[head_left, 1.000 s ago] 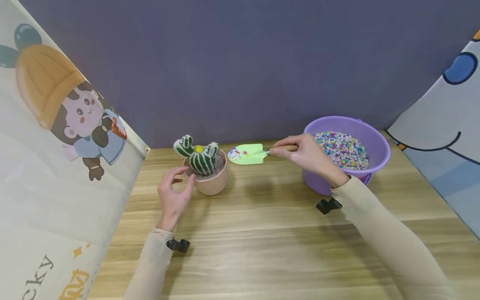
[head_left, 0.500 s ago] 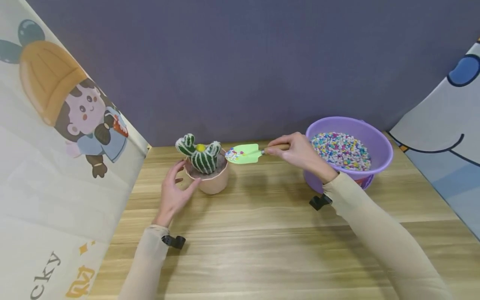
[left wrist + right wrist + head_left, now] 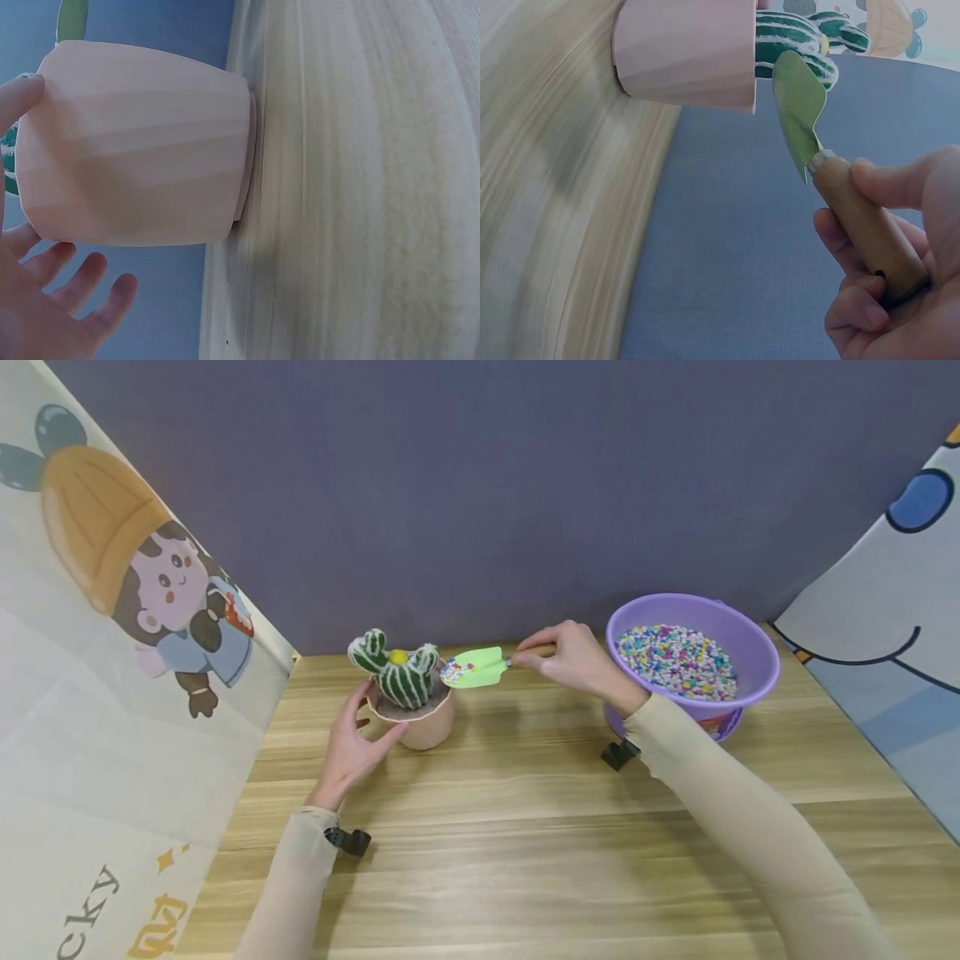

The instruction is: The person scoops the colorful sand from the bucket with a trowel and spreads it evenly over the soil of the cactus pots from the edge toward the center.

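A potted cactus with a yellow bloom stands in a pale pink flowerpot on the left part of the table. My left hand grips the pot at its rim, thumb on the near side and fingertips round the left; the other fingers are spread in the left wrist view. My right hand holds a small garden trowel by its wooden handle. Its light green blade carries colourful pebbles, and the tip overlaps the pot's right rim, beside the cactus.
A purple bucket of multicoloured pebbles stands on the right, behind my right forearm. A dark wall panel closes off the back of the wooden table. Printed light panels rise at both sides.
My right hand has moved left, bringing the loaded trowel from beside the pot to over its rim. My left hand has closed in from just beside the pot and now grips its rim.
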`<state>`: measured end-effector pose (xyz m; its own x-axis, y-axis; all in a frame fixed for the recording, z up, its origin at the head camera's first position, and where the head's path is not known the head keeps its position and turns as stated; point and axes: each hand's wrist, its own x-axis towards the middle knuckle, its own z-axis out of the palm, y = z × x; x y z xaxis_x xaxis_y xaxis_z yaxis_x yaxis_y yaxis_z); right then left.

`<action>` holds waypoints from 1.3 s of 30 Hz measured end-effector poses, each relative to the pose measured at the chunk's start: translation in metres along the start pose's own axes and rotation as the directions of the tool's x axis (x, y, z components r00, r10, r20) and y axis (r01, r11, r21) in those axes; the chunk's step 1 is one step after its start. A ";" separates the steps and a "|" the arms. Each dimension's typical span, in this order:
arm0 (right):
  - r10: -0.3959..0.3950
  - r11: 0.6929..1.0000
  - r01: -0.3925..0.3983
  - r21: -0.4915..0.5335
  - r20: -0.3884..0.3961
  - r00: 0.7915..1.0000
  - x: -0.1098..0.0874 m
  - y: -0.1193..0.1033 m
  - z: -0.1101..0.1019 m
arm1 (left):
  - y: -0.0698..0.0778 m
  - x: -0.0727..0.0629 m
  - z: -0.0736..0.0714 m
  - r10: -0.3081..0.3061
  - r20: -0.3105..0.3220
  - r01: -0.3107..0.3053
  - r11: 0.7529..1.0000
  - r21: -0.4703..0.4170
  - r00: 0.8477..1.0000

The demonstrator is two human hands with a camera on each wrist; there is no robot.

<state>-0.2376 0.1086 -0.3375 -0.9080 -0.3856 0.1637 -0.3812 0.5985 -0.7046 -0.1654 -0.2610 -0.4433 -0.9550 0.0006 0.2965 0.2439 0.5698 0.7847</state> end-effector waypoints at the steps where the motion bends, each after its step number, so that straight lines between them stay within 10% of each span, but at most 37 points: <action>1: -0.003 1.000 0.003 -0.006 0.002 1.000 0.001 -0.001 0.001 | 0.000 0.000 0.000 -0.003 0.000 0.003 1.000 0.000 1.000; 31: -0.019 0.993 0.022 -0.120 0.028 0.999 0.015 -0.016 0.006 | 0.013 -0.008 0.009 -0.064 -0.131 0.073 0.995 0.064 0.989; 39: -0.011 0.991 0.016 -0.134 0.042 0.999 0.016 -0.020 0.005 | 0.010 -0.003 -0.001 -0.014 -0.073 0.017 0.999 0.043 0.997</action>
<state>-0.2431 0.0870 -0.3244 -0.8959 -0.4209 0.1422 -0.4156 0.6811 -0.6028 -0.1598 -0.2557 -0.4360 -0.9435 -0.0672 0.3246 0.2204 0.6042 0.7657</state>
